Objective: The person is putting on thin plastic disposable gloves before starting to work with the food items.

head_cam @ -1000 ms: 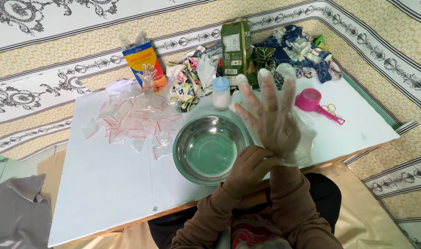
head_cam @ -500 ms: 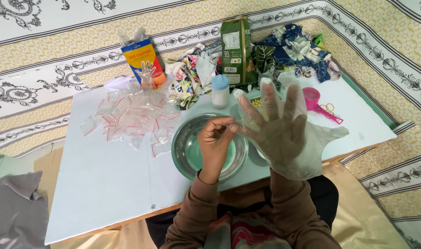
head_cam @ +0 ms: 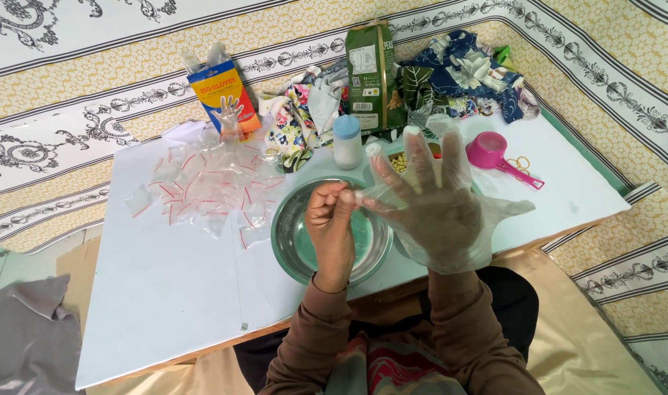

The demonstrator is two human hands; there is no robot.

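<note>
I see my right hand (head_cam: 436,208) raised with its fingers spread wide, grip fully open, inside a loose clear plastic glove (head_cam: 458,241) that bags around the palm and wrist. My left hand (head_cam: 332,223) has a narrow grip, thumb and fingertips pinched on the glove's film at the thumb side of the right hand.

Directly under both hands sits a round steel bowl (head_cam: 297,241) on the pale counter (head_cam: 165,292). Just beyond the left hand stands a small white bottle with a blue cap (head_cam: 347,141), and beyond that a tall green packet (head_cam: 369,77). Past the right hand's fingertips lies a pink scoop (head_cam: 495,155), with a heap of patterned cloth (head_cam: 465,77) farther off. Away to the left of the left hand are scattered small clear zip bags (head_cam: 209,186) and a blue and orange glove box (head_cam: 224,95).
</note>
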